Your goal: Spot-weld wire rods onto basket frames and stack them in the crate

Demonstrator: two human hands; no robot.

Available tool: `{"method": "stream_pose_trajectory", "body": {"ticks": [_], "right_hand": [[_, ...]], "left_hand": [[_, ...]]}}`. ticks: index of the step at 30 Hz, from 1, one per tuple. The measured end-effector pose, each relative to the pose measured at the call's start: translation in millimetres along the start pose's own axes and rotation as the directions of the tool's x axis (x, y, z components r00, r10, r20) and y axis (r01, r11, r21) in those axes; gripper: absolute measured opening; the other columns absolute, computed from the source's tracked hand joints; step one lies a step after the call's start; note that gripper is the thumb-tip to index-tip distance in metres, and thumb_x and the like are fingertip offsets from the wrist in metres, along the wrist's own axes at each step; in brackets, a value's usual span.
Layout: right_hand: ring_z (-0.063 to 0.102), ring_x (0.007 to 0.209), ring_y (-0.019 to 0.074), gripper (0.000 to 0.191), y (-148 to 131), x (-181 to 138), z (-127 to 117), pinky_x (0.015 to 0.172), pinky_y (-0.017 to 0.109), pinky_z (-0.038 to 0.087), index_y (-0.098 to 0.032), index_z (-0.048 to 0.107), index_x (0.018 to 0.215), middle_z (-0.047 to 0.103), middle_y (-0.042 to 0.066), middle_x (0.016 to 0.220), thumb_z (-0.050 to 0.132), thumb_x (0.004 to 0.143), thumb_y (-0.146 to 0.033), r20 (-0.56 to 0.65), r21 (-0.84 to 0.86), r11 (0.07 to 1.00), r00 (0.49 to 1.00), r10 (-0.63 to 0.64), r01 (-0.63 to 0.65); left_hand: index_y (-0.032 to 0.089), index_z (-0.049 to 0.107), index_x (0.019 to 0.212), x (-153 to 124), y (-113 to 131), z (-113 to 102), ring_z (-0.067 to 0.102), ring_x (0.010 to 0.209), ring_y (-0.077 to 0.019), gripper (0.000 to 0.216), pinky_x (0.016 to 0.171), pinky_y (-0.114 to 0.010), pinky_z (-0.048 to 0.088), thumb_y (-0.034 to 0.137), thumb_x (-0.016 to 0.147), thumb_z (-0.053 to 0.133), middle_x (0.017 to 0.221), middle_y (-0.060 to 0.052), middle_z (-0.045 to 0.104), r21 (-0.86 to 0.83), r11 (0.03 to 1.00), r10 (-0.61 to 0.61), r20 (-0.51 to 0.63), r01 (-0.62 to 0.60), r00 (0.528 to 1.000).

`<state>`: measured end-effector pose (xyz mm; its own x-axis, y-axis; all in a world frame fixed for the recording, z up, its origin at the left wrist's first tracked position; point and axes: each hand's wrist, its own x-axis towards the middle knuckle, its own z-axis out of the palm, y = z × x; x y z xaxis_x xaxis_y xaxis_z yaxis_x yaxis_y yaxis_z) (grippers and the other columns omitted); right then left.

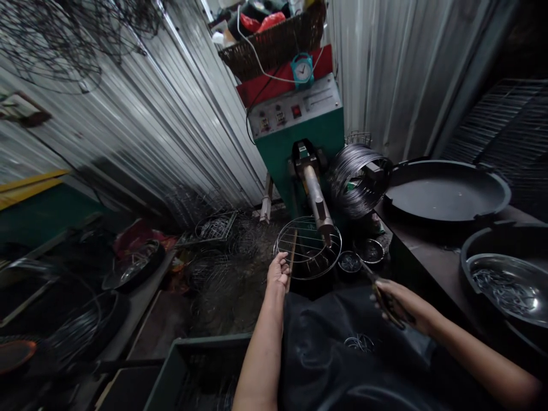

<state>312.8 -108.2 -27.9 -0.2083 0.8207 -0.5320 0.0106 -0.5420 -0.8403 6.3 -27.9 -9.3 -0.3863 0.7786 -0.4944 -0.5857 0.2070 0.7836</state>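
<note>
While the left hand [279,270] has its fingers closed on the near left part of the rim, the round wire rack [306,246] is held almost flat in front of the green machine [274,160]. Several thin bars cross inside its ring. The machine's metal arm [315,194] reaches down over the right part of this rack (if the two touch, I cannot tell). The right hand [402,303] is curled around the dark handles of a hand tool [391,305], whose narrow end points forward, up and to the left, toward two small bowls. One of these, the dark bowl [350,262], contains small metal pieces; just beside it stands the shiny bowl [371,251]. Between the two forearms, some short bent wires [359,342] lie on the dark apron [317,325], which covers the lap of the person. A thick wire coil [357,171] hangs to the right of the machine's arm. Further right, near a wide black pan [447,194], a steel bowl [531,297] holds many bent metal pieces.
</note>
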Motion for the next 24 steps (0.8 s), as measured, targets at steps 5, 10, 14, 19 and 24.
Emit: {"method": "stream_pose_trajectory", "body": {"ticks": [5, 10, 14, 19, 24], "right_hand": [[0.063, 0.07, 0.0169, 0.021, 25, -5, -7, 0.056, 0.026, 0.051, -0.019, 0.054, 0.08, 0.067, 0.006, 0.078, 0.069, 0.067, -0.027, -0.006, 0.317, 0.942, 0.993, 0.118, -0.11], [0.063, 0.07, 0.0191, 0.024, 8, 0, -12, 0.063, 0.03, 0.052, -0.018, 0.059, 0.079, 0.067, 0.007, 0.077, 0.063, 0.071, -0.04, 0.004, 0.121, 0.993, 1.0, -0.005, 0.005], [0.061, 0.077, 0.0222, 0.028, -13, 10, -10, 0.071, 0.034, 0.05, -0.018, 0.061, 0.076, 0.065, 0.006, 0.08, 0.058, 0.074, -0.045, 0.036, -0.477, 0.824, 0.943, -0.33, 0.306], [0.058, 0.093, 0.026, 0.027, -34, 17, 0, 0.08, 0.038, 0.046, -0.017, 0.065, 0.091, 0.063, 0.012, 0.1, 0.05, 0.081, -0.036, 0.228, -0.857, 0.279, 0.804, -0.549, 0.433], [0.059, 0.085, 0.0253, 0.024, -44, 19, 7, 0.071, 0.036, 0.046, -0.016, 0.064, 0.091, 0.061, 0.013, 0.097, 0.05, 0.083, -0.034, 0.297, -0.947, -0.055, 0.79, -0.537, 0.318]], "left_hand": [[0.019, 0.031, 0.058, 1, 0, -3, 0.013, 0.032, 0.0009, 0.036, 0.033, -0.016, 0.01, 0.016, 0.05, 0.066, 0.043, 0.013, 0.021, 0.002, 1.0, 0.011, 0.025, -0.011, 1.0], [0.018, 0.033, 0.058, -4, -1, -1, 0.015, 0.032, 0.0012, 0.038, 0.033, -0.016, 0.01, 0.019, 0.049, 0.069, 0.043, 0.014, 0.023, 0.026, 0.997, 0.07, 0.014, -0.07, 0.997], [0.018, 0.035, 0.059, -8, -1, 0, 0.015, 0.032, 0.0014, 0.039, 0.033, -0.015, 0.01, 0.021, 0.046, 0.071, 0.043, 0.014, 0.023, 0.027, 0.994, 0.105, 0.012, -0.105, 0.994], [0.018, 0.037, 0.064, -13, 1, 2, 0.019, 0.032, 0.001, 0.04, 0.033, -0.015, 0.011, 0.02, 0.044, 0.071, 0.045, 0.014, 0.027, 0.034, 0.987, 0.159, -0.008, -0.159, 0.987], [0.018, 0.038, 0.067, -19, 5, 5, 0.021, 0.033, 0.0007, 0.042, 0.034, -0.015, 0.011, 0.02, 0.044, 0.073, 0.046, 0.013, 0.028, 0.053, 0.981, 0.188, -0.006, -0.188, 0.982]]}}
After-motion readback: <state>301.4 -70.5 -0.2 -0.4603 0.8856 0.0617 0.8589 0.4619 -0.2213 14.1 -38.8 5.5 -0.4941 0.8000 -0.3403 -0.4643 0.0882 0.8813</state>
